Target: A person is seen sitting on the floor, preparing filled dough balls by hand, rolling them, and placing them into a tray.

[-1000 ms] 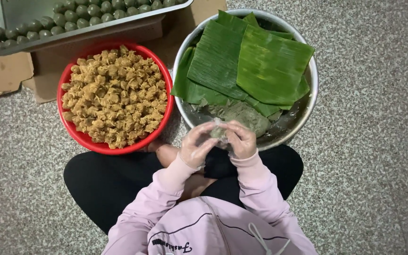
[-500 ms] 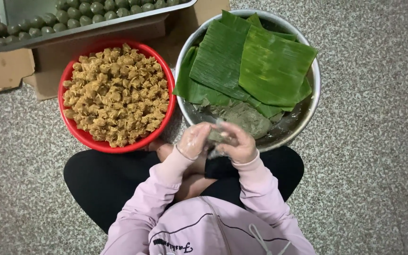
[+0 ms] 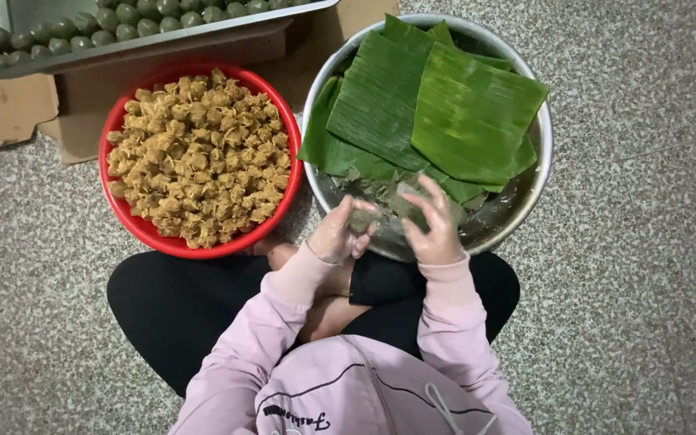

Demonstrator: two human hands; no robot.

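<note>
My left hand (image 3: 333, 235) is closed around a small lump of grey-green dough (image 3: 362, 219) just above the near rim of a steel bowl (image 3: 525, 189). My right hand (image 3: 437, 227) reaches over that rim with its fingers spread, touching the mass of green dough (image 3: 380, 193) in the bottom of the bowl. Both hands seem to wear thin clear gloves. Several cut banana leaves (image 3: 445, 113) lie stacked across the far part of the bowl.
A red bowl (image 3: 134, 221) heaped with brown filling balls (image 3: 199, 157) stands left of the steel bowl. A metal tray (image 3: 122, 48) of green dough balls rests on flattened cardboard (image 3: 2, 113) at the top left. My crossed legs (image 3: 171, 306) sit on a speckled floor (image 3: 638, 306).
My hands were pressed together around one lump in front of the bowl. They have parted: the left keeps the lump, the right has gone forward into the bowl.
</note>
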